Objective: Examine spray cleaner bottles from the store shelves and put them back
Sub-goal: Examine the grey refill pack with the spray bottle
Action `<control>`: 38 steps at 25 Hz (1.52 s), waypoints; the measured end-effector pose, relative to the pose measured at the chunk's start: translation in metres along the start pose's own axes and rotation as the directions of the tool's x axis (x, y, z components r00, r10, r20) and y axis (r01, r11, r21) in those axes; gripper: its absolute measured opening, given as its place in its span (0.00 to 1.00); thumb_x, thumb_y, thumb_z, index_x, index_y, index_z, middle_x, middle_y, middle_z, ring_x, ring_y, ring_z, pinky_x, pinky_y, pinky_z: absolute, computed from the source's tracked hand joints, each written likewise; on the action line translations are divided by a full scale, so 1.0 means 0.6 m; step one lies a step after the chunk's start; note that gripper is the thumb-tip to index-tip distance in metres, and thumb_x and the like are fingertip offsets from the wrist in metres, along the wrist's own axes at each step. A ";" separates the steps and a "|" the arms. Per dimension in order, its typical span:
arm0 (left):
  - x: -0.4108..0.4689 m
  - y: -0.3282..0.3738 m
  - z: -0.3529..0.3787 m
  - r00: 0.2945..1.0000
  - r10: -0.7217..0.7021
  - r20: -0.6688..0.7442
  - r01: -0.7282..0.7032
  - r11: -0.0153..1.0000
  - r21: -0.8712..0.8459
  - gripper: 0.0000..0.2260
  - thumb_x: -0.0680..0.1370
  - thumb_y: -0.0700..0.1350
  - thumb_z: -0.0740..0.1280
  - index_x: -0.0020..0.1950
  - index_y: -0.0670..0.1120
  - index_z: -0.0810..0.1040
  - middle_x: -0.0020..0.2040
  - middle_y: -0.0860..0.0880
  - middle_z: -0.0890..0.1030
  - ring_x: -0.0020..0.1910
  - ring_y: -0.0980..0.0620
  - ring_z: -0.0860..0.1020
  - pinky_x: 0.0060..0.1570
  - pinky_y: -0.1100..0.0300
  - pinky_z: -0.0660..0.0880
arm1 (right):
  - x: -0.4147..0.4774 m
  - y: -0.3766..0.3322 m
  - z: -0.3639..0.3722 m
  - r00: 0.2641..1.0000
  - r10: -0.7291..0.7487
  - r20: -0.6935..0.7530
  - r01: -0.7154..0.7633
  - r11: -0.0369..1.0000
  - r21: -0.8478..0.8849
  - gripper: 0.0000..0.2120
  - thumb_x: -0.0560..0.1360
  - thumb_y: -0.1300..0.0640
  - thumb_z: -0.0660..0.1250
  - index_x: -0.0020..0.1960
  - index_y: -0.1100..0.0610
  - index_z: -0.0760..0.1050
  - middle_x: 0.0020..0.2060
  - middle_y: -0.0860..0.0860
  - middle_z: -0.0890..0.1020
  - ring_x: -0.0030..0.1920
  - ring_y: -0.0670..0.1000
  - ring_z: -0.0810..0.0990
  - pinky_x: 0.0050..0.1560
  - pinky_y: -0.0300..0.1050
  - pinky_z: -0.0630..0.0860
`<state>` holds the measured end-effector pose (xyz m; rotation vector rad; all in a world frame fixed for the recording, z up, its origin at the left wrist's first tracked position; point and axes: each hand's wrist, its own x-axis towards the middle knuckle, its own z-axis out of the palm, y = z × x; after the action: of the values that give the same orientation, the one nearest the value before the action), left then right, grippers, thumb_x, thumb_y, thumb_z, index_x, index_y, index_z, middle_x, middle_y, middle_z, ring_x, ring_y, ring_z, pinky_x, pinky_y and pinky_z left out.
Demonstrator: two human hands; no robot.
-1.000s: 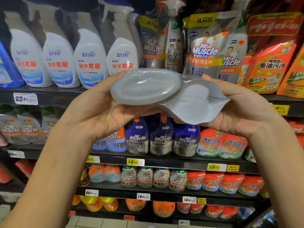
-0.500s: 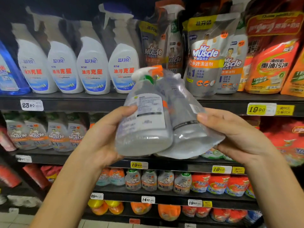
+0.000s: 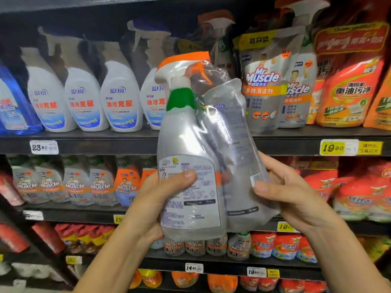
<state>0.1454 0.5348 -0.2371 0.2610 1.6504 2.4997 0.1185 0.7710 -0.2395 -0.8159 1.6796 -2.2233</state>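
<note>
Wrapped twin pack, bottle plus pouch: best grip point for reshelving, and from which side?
Probably low on the bottle, at the label, coming from the left, where the left hand wraps it: it looks rigid and widest there. The pouch is soft and the film glossy, so the right hand should only steady that side. The pack stands upright, trigger up.

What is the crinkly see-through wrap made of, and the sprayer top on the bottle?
The wrap looks like thin clear plastic film: glossy, wrinkled, with white glare streaks. The sprayer top seems to be hard moulded plastic, orange and white, smooth. The bottle is probably greyish plastic too, though glare hides much.
</note>
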 end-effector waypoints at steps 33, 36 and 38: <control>-0.005 0.079 0.059 0.576 0.811 0.101 -0.537 0.282 0.795 0.09 0.67 0.57 0.68 0.44 0.56 0.76 0.45 0.51 0.76 0.47 0.67 0.73 0.49 0.76 0.64 | 0.002 0.058 0.068 0.879 -0.443 -0.178 0.198 0.677 -0.709 0.30 0.58 0.44 0.76 0.57 0.29 0.71 0.47 0.30 0.81 0.46 0.33 0.80 0.44 0.23 0.72; 0.000 0.077 0.052 0.603 0.792 0.095 -0.546 0.323 0.773 0.06 0.72 0.55 0.64 0.45 0.56 0.77 0.45 0.50 0.76 0.47 0.66 0.73 0.49 0.76 0.65 | 0.005 0.066 0.063 0.885 -0.419 -0.204 0.188 0.722 -0.665 0.29 0.57 0.44 0.77 0.56 0.32 0.74 0.45 0.33 0.82 0.45 0.35 0.81 0.42 0.25 0.74; 0.005 0.078 0.047 0.635 0.769 0.066 -0.572 0.412 0.709 0.07 0.75 0.53 0.62 0.46 0.55 0.80 0.45 0.49 0.78 0.48 0.63 0.75 0.50 0.72 0.67 | 0.007 0.072 0.060 0.893 -0.388 -0.227 0.179 0.769 -0.613 0.28 0.55 0.45 0.78 0.54 0.36 0.77 0.43 0.36 0.84 0.43 0.37 0.82 0.40 0.26 0.74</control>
<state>0.1482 0.5424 -0.1830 0.8717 3.1026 2.2556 0.1295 0.7264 -0.2721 -0.9001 2.6541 -2.1380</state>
